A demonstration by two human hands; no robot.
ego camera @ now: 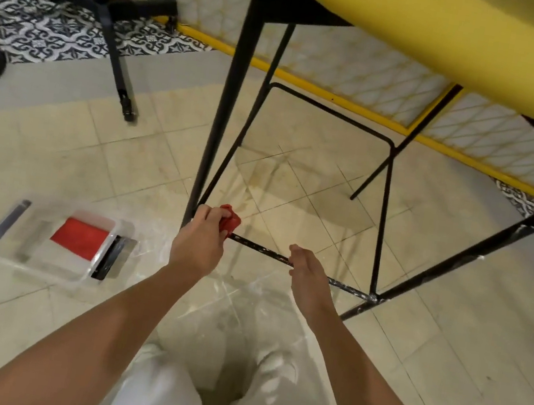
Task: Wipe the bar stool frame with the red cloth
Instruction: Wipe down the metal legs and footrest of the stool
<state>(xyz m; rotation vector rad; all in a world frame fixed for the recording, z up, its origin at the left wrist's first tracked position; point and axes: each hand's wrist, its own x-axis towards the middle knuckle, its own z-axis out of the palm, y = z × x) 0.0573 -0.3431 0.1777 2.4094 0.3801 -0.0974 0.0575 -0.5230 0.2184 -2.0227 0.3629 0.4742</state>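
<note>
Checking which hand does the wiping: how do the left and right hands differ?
The left hand grips the red cloth; the right hand holds no cloth. The left hand is at the end of the bar by the stool leg; the right hand lies further along it, grip unclear. Both are at the same low bar.

Floor of beige tiles [59, 143], scuffed; a band of black-and-white patterned tiles [59, 32] farther off, meeting a yellow strip [311, 82] at the wall foot. Clear plastic tray [50, 275] lies on the beige tiles, holding a red folded item [80, 238], a slim dark item [9, 221] at its left. Black stand leg [115, 51] top left.
</note>
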